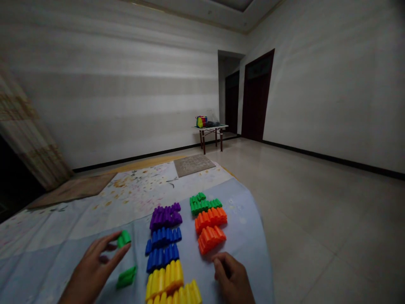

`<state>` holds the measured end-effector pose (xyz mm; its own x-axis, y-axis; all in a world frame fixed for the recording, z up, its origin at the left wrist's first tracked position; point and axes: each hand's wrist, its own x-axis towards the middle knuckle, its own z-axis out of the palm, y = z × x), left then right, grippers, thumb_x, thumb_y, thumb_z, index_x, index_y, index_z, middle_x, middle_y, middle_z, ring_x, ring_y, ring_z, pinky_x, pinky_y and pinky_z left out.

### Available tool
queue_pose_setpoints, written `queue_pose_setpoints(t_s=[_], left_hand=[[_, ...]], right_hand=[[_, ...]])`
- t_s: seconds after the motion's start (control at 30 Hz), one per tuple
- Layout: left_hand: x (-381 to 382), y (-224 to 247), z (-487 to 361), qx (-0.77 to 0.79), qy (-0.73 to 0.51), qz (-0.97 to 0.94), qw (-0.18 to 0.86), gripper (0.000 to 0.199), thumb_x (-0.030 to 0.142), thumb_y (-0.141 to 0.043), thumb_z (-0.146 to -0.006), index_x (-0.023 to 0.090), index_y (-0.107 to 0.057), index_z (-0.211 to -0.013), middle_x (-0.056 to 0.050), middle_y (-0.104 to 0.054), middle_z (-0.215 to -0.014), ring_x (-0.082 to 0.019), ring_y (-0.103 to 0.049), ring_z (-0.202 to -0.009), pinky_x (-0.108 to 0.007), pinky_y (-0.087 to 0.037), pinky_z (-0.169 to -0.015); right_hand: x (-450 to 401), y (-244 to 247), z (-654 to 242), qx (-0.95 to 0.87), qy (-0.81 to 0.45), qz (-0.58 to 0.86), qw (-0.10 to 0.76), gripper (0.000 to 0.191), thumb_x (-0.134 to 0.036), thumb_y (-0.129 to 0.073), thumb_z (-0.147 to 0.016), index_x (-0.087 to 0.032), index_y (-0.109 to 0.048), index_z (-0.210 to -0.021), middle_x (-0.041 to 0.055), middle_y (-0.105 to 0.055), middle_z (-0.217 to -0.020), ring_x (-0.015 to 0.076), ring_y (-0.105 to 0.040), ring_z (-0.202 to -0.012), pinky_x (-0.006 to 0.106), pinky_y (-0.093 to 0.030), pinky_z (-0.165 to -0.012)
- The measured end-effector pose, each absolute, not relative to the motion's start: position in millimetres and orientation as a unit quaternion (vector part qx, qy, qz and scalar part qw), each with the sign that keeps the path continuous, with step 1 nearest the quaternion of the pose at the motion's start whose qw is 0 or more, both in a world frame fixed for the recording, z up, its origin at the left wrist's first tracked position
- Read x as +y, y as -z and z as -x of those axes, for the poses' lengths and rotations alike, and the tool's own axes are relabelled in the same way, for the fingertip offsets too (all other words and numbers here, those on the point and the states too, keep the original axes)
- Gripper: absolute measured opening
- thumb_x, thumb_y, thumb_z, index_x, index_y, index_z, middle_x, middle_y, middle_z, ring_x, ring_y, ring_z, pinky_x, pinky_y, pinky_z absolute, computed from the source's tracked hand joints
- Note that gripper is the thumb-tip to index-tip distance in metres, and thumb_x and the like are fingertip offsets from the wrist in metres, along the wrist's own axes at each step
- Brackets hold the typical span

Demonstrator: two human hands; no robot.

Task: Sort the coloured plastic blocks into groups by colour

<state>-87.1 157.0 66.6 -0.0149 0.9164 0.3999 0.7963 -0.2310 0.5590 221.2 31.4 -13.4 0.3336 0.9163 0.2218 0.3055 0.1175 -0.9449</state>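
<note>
My left hand pinches a small green ribbed plastic piece between thumb and fingers, above the cloth. Below it lies another green piece. My right hand is curled closed just below the orange pieces; whether anything is in its fingers is hidden. Between the hands, similar tube-like pieces lie in rows by colour: purple pieces, blue pieces and yellow pieces. Several green pieces lie beyond the orange ones.
A pale flowered cloth covers the table, whose rounded edge runs along the right. Two mats, a grey one and a brown one, lie at its far side. Across the tiled floor stands a small table with a colourful bag.
</note>
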Motion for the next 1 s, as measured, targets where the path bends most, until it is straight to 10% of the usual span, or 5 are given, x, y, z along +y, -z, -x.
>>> queue_pose_setpoints(t_s=[0.4, 1.0], left_hand=[[237.2, -87.8, -152.8, 0.494, -0.151, -0.846, 0.134, 0.043, 0.038, -0.061, -0.067, 0.018, -0.062, -0.105, -0.010, -0.060, -0.108, -0.022, -0.055, -0.100, -0.031, -0.042, -0.086], [256.7, -54.2, -191.8, 0.541, -0.068, -0.831, 0.110, 0.049, 0.046, -0.070, -0.051, 0.027, -0.067, -0.096, -0.012, -0.062, -0.109, -0.034, -0.049, -0.107, -0.045, -0.035, -0.086]], right_hand=[[43.5, 21.2, -209.8, -0.483, -0.159, 0.609, 0.609, 0.041, -0.051, -0.043, -0.084, -0.019, -0.064, -0.068, 0.0017, -0.062, -0.059, 0.0126, -0.055, -0.053, 0.020, -0.042, -0.054], [50.9, 26.7, -211.6, -0.492, -0.138, 0.637, 0.577, 0.035, -0.043, -0.042, -0.085, -0.020, -0.063, -0.067, 0.0009, -0.063, -0.059, 0.0127, -0.057, -0.053, 0.019, -0.040, -0.052]])
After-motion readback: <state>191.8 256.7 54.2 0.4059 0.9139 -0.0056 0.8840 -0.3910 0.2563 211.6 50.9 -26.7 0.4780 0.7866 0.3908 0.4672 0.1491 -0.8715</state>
